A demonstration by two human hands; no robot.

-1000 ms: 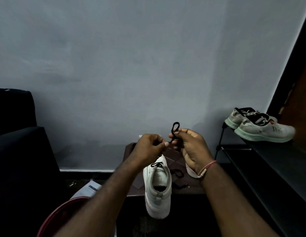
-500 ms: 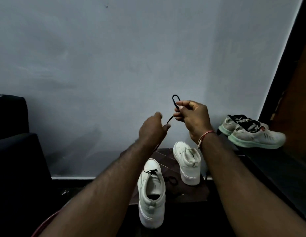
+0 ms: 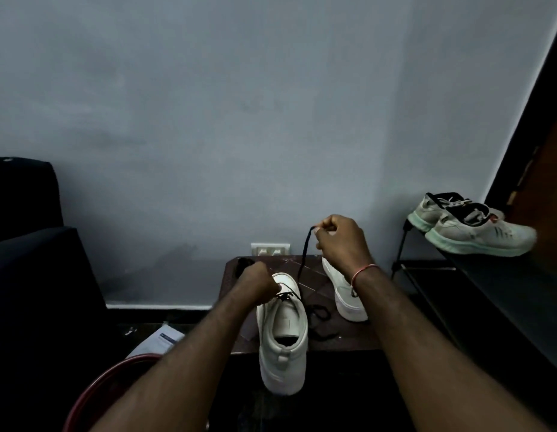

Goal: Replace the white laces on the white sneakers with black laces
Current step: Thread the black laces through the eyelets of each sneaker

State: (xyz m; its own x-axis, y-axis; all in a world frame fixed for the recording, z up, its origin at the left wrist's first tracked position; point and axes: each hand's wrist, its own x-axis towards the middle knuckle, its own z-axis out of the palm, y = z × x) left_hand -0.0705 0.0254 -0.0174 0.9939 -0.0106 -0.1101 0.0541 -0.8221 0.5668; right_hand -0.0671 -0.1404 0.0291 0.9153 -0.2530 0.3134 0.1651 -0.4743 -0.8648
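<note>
- A thin black lace (image 3: 303, 263) is running taut from the front eyelets of a white leather sneaker (image 3: 283, 335) up and slightly right to the right hand (image 3: 341, 241), and it is crossing in a short dark zigzag over the sneaker's tongue.
- The right hand is pinching the lace's upper end between thumb and curled fingers, raised above the table and well above the sneaker.
- The left hand (image 3: 255, 285) is sitting low at the sneaker's front eyelets with its fingers curled under; whether they are gripping lace or shoe cannot be told.
- The sneaker is lying with its long axis running away from the person, toe toward the wall, its heel overhanging the near edge of a dark brown table (image 3: 339, 341).
- A second white sneaker (image 3: 345, 294) is standing just to the right, partly behind the right wrist.
- A loose black cord (image 3: 321, 316) is lying coiled between the two sneakers.
- A pair of pale running shoes with mint soles (image 3: 476, 229) is resting on a black rack (image 3: 504, 291) at the right.
</note>
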